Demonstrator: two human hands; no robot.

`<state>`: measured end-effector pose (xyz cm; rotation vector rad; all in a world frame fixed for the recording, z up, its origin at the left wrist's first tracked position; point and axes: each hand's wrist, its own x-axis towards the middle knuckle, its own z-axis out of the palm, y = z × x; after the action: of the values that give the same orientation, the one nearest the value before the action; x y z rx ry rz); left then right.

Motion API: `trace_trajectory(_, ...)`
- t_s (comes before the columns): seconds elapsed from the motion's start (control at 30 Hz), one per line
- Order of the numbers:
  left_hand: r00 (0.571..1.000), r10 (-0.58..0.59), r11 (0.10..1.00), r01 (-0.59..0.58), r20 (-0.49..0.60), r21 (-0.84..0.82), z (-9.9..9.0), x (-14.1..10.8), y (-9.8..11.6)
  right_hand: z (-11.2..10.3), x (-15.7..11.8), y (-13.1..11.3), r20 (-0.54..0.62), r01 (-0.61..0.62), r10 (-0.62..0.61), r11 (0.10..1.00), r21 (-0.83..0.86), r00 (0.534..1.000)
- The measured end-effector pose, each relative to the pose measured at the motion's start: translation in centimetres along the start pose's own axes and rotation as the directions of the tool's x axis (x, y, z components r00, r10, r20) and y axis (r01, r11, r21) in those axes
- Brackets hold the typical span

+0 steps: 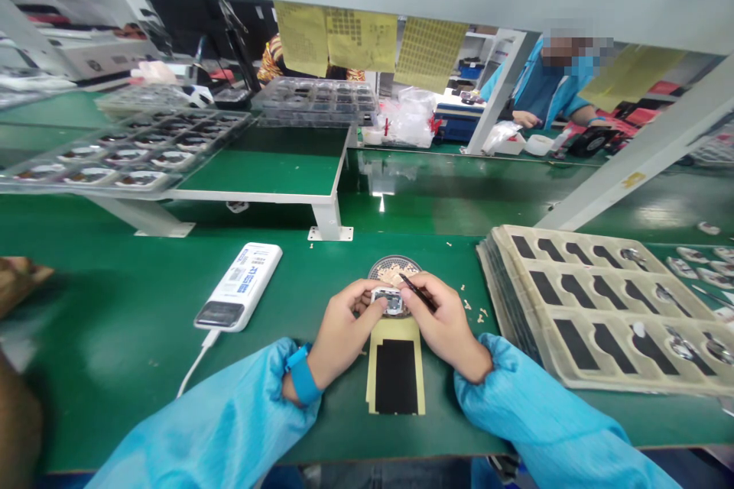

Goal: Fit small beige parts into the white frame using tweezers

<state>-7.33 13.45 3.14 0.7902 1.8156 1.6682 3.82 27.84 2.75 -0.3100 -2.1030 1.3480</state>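
My left hand [347,328] pinches a small white-framed device housing [388,301], like a watch case, with dark and silver parts inside. My right hand [444,317] is closed around slim black tweezers [418,292], and its fingertips touch the right side of the housing. The tool's working tip cannot be made out. Just behind the fingers sits a round dark dish [394,263] heaped with small beige pieces, partly hidden by my hands. Below the hands lies a yellow backing sheet [371,374] with a black rectangle [397,377] on it.
A white power bank [241,286] with a cable lies left. At right stands a stack of beige trays [573,306] with black strips and metal parts. Clear trays [126,153] rest on a raised green shelf [269,164]. Loose beige bits [482,315] lie nearby. A co-worker [544,88] sits opposite.
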Motion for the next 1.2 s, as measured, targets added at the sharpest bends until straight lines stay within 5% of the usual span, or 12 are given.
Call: trace_trajectory(1.2,1.000,0.008,1.000,-0.009,0.014,0.021,0.00,0.07,-0.06,0.06,-0.13,0.37,0.001,0.003,-0.003,1.000,-0.009,1.000)
